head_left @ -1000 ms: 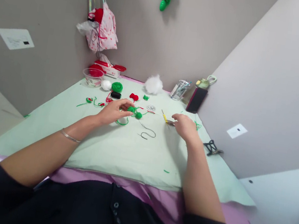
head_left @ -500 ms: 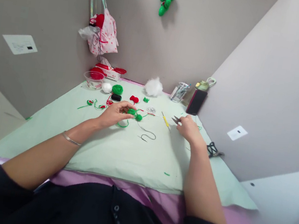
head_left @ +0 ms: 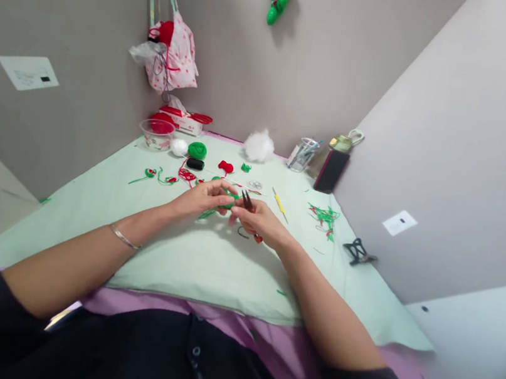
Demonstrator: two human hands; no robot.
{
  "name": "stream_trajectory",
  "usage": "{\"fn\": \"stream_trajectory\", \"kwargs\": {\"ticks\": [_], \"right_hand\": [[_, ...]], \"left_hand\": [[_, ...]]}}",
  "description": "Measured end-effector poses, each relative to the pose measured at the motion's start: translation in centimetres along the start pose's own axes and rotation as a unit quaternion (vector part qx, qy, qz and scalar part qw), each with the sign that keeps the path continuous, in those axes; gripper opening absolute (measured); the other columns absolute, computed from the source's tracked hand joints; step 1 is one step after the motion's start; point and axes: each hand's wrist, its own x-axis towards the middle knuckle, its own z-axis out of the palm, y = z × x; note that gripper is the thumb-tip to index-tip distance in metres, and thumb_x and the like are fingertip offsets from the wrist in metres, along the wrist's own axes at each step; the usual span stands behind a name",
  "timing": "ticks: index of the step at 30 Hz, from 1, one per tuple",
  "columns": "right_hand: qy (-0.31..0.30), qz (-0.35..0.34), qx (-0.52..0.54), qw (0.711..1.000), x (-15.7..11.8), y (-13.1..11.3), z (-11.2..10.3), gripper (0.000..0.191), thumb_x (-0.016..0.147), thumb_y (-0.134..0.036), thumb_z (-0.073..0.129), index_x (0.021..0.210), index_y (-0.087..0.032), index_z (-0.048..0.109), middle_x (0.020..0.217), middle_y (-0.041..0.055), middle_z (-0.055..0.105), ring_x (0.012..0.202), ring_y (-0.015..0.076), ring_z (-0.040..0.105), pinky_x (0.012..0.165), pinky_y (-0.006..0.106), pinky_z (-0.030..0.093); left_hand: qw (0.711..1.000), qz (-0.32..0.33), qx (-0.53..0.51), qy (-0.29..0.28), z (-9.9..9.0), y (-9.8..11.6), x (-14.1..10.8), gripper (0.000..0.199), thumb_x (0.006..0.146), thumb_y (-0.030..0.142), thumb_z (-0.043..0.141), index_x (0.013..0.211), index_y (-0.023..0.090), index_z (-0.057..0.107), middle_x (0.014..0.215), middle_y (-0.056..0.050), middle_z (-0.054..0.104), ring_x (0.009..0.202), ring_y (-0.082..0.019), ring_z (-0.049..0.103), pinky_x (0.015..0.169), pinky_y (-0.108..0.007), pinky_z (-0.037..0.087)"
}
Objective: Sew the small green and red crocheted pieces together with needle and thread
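My left hand is closed on a green crocheted piece, partly hidden by the fingers, above the middle of the cloth. A green yarn tail hangs below it. My right hand has come up against the left fingertips and grips a pair of scissors, blades pointing up and away, the reddish handle showing under the palm. Part of a dark cord curves on the cloth below the hands. Beyond the right hand lies a yellow-handled crochet hook.
Yarn balls, green and white, and a black spool stand at back left. White stuffing lies at the back. Green yarn scraps, a black stand, a phone and a cup of pens are at right.
My right hand has moved left with the scissors, from beside the yarn scraps to the left hand. The scraps now show fully. The left hand keeps the green piece.
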Motion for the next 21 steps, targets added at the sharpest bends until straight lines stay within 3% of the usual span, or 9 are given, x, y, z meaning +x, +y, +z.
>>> {"fn": "stream_trajectory", "kwargs": {"ticks": [5,13,18,21], "right_hand": [[0.029,-0.012,0.059,0.998,0.0,0.0,-0.7,0.033,0.08,-0.047,0.075,0.087,-0.017,0.061,0.046,-0.0118,0.033,0.04,0.0048,0.022,0.038,0.019,0.02],[0.049,-0.036,0.055,0.997,-0.1,-0.3,-0.9,0.031,0.081,-0.044,0.075,0.082,-0.018,0.06,0.047,-0.0115,0.032,0.042,0.0049,0.023,0.041,0.019,0.02],[0.065,-0.05,0.012,0.997,-0.1,-0.3,-0.8,0.03,0.081,-0.046,0.073,0.082,-0.017,0.062,0.049,-0.0105,0.032,0.044,0.0061,0.024,0.042,0.021,0.02],[0.101,-0.083,-0.04,0.991,0.0,-0.5,-0.6,0.028,0.081,-0.044,0.07,0.081,-0.017,0.064,0.053,-0.0079,0.039,0.048,0.007,0.03,0.046,0.023,0.025]], "left_hand": [[0.994,-0.053,-0.078,-0.049,-0.1,0.1,-0.1,0.037,0.077,0.043,0.083,0.099,0.016,0.069,0.095,-0.003,0.069,0.075,-0.012,0.064,0.074,-0.028,0.048],[0.988,-0.058,-0.069,-0.124,-1.3,0.5,-0.3,0.036,0.08,0.036,0.083,0.109,0.02,0.069,0.102,-0.004,0.067,0.091,-0.016,0.068,0.088,-0.031,0.05],[0.993,-0.049,-0.027,-0.101,-1.0,0.7,-0.6,0.037,0.077,0.035,0.084,0.107,0.021,0.069,0.103,-0.003,0.066,0.088,-0.016,0.069,0.084,-0.031,0.05],[0.995,-0.039,-0.013,-0.092,-0.6,0.8,-0.6,0.034,0.077,0.035,0.084,0.103,0.02,0.068,0.096,-0.002,0.065,0.084,-0.015,0.07,0.073,-0.027,0.049]]}}
